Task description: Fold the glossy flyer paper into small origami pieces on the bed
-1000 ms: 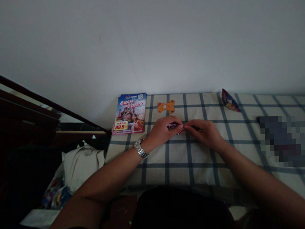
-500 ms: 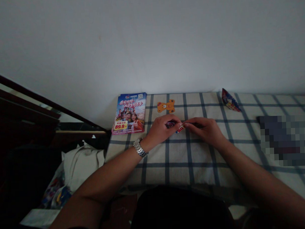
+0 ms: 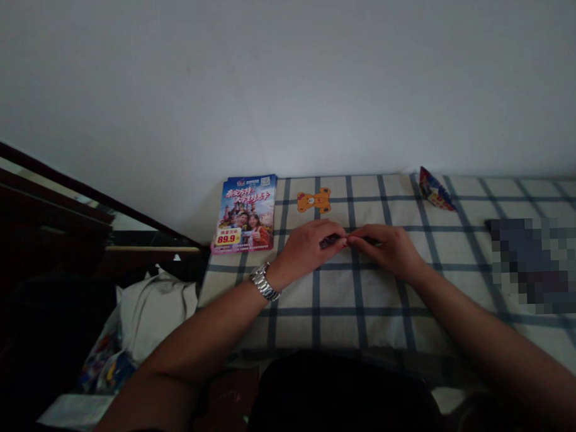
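My left hand (image 3: 304, 248), with a metal watch on its wrist, and my right hand (image 3: 390, 248) meet over the checked tablecloth (image 3: 366, 289). Both pinch a small folded piece of colourful paper (image 3: 330, 241) held flat against the cloth. Most of the paper is hidden under my fingers; only a dark printed strip shows between the hands.
A stack of colourful flyers (image 3: 244, 212) lies at the table's back left corner. An orange bear-shaped cutout (image 3: 314, 200) lies just beyond my hands. A folded paper shape (image 3: 434, 190) stands at the back right. A blurred dark thing (image 3: 538, 264) lies right. Cloth and bags (image 3: 149, 309) sit left of the table.
The red and white edge of the paper that stuck out below my fingers has gone under them. Both hands have pressed lower and flatter onto the cloth.
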Demonstrator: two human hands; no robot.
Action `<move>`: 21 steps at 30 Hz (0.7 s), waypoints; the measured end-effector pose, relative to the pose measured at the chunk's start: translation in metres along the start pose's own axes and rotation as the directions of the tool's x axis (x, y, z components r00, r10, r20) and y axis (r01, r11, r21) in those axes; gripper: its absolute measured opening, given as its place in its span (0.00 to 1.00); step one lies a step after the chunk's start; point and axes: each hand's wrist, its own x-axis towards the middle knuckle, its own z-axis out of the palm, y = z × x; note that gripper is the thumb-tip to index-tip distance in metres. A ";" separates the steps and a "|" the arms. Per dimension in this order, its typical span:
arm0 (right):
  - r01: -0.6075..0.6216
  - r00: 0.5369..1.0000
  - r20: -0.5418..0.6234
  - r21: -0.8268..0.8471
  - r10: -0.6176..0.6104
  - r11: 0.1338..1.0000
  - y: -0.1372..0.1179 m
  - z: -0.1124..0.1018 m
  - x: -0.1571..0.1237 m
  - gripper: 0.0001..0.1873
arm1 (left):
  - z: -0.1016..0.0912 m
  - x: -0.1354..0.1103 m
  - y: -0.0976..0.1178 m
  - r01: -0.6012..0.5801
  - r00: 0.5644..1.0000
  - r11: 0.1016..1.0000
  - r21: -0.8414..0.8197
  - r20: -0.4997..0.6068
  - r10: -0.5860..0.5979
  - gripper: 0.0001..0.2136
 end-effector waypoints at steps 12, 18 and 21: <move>-0.084 0.996 -0.006 0.103 0.085 0.991 0.002 0.002 0.002 0.12 | -0.002 0.001 0.000 0.004 1.000 0.999 -0.036 -0.020 -0.005 0.04; -0.143 0.988 -0.031 0.161 0.150 0.977 0.007 0.002 0.001 0.12 | -0.002 0.000 0.000 0.011 0.999 1.000 -0.024 -0.036 -0.011 0.04; -0.123 0.992 -0.008 0.146 0.126 0.982 0.008 0.001 0.001 0.12 | -0.003 0.001 0.001 0.012 0.999 1.000 -0.015 -0.038 -0.012 0.04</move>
